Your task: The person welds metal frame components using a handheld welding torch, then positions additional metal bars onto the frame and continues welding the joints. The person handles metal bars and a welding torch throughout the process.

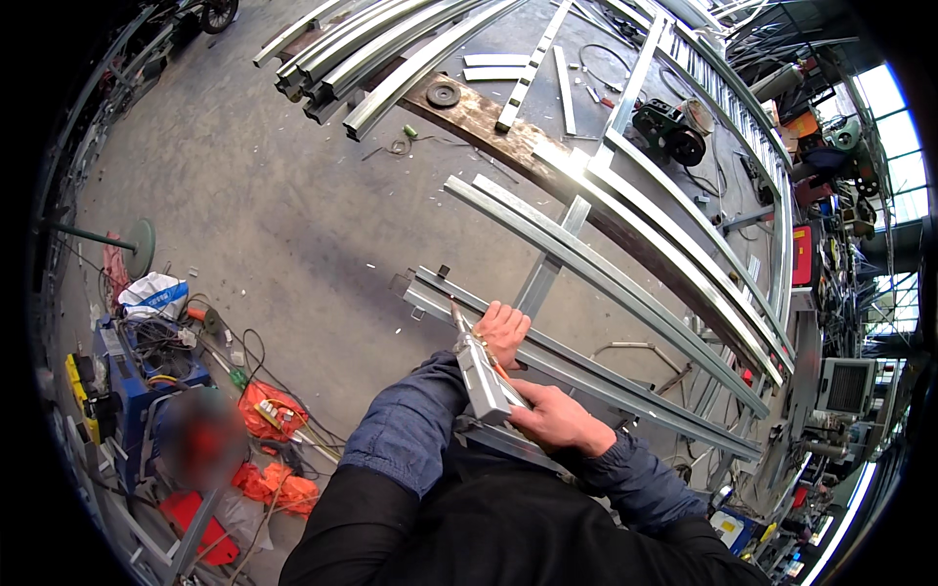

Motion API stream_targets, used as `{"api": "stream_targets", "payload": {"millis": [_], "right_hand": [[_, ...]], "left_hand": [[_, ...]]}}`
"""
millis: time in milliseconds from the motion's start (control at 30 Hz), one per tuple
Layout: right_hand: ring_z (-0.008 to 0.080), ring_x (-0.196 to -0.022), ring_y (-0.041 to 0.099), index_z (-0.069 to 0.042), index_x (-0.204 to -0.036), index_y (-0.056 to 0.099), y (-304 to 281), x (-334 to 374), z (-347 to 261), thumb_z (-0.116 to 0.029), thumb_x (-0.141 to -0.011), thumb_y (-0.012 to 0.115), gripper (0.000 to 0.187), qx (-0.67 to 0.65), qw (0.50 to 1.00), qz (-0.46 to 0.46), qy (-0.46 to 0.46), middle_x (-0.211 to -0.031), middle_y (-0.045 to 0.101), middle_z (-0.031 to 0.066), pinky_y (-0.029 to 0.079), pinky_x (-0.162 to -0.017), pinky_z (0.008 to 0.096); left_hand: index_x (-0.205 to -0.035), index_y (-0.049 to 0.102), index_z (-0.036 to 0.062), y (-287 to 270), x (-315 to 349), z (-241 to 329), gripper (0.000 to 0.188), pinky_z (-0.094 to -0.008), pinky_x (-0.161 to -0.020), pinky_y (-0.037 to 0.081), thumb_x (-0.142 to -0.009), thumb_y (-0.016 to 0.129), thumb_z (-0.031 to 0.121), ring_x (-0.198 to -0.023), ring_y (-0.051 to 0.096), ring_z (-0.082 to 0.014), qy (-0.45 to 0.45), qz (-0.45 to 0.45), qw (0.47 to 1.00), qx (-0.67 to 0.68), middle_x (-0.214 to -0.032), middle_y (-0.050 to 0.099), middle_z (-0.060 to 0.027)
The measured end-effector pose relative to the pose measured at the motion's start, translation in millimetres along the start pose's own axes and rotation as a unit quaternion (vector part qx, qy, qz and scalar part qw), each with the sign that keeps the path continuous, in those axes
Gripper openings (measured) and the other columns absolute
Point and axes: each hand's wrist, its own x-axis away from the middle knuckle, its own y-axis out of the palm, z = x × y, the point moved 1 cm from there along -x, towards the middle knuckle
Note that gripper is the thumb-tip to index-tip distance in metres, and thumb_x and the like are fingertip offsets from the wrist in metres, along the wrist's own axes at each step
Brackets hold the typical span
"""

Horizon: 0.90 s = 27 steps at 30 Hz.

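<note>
My right hand (pixel 562 420) grips the near end of a grey metal piece (pixel 482 383), slanting between both hands; it could slip if that grip loosened. My left hand (pixel 501 332) curls at the long rail (pixel 608 384); whether it grips, I cannot tell. Farther lie paired steel bars (pixel 518 223).

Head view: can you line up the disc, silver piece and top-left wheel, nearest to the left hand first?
1. Silver piece: just below the left hand.
2. Disc: farther ahead, on the brown beam.
3. Wheel: far off, at top left.
</note>
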Motion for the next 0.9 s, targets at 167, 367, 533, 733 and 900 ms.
{"api": "stream_targets", "payload": {"millis": [167,367,533,733,900], "right_hand": [[0.0173,-0.096,0.072,-0.003,-0.155,0.056,-42.0,43.0,-6.6,-0.025,-0.109,0.065,0.052,-0.169,0.984,-0.059,-0.006,-0.114,0.076,0.0118,0.059,-0.088,0.0356],[0.0198,-0.085,0.076,-0.003,-0.147,0.06,-145.7,35.7,-28.9,-0.038,-0.114,0.055,0.048,-0.295,0.935,-0.192,0.043,-0.113,0.077,0.0159,0.063,-0.073,0.0355],[0.0217,-0.075,0.076,-0.004,-0.138,0.064,-175.1,-48.9,28.8,-0.044,-0.117,0.05,0.047,-0.317,0.91,-0.252,0.085,-0.108,0.079,0.018,0.063,-0.064,0.0368],[0.0197,-0.076,0.074,-0.007,-0.133,0.066,-172.5,-119.1,65.9,-0.052,-0.115,0.05,0.052,-0.376,0.862,-0.312,0.132,-0.108,0.076,0.0154,0.062,-0.06,0.0345],[0.0196,-0.076,0.074,-0.009,-0.137,0.064,-171.5,-142.8,85.7,-0.054,-0.115,0.05,0.052,-0.379,0.845,-0.353,0.135,-0.104,0.075,0.0135,0.062,-0.06,0.0343]], "left_hand": [[-0.11,0.063,0.0051,18.3,3.1,-0.3,0.051,-0.0447,-0.098,0.045,-0.075,0.083,0.037,-0.102,0.059,-0.0279,-0.011,0.023,0.998,-0.055,-0.1,0.06,-0.0092],[-0.13,0.07,0.0121,34.3,4.2,-0.2,0.072,-0.0481,-0.111,0.047,-0.089,0.069,0.071,-0.122,0.065,-0.0308,-0.074,-0.102,0.992,0.011,-0.126,0.072,-0.0098],[-0.122,0.069,0.0105,12.6,-7.0,7.5,0.066,-0.0451,-0.1,0.053,-0.072,0.093,0.045,-0.118,0.064,-0.0302,-0.127,-0.171,0.975,0.07,-0.119,0.068,-0.0084],[-0.105,0.071,0.0129,17.6,-14.1,6.5,0.056,-0.0421,-0.093,0.053,-0.064,0.094,0.044,-0.102,0.064,-0.0276,-0.08,-0.056,0.995,0.015,-0.103,0.067,-0.007],[-0.108,0.074,0.0151,22.3,-16.1,7.8,0.059,-0.0449,-0.102,0.045,-0.064,0.094,0.047,-0.106,0.063,-0.026,-0.08,-0.053,0.995,-0.002,-0.104,0.068,-0.0057]]}}
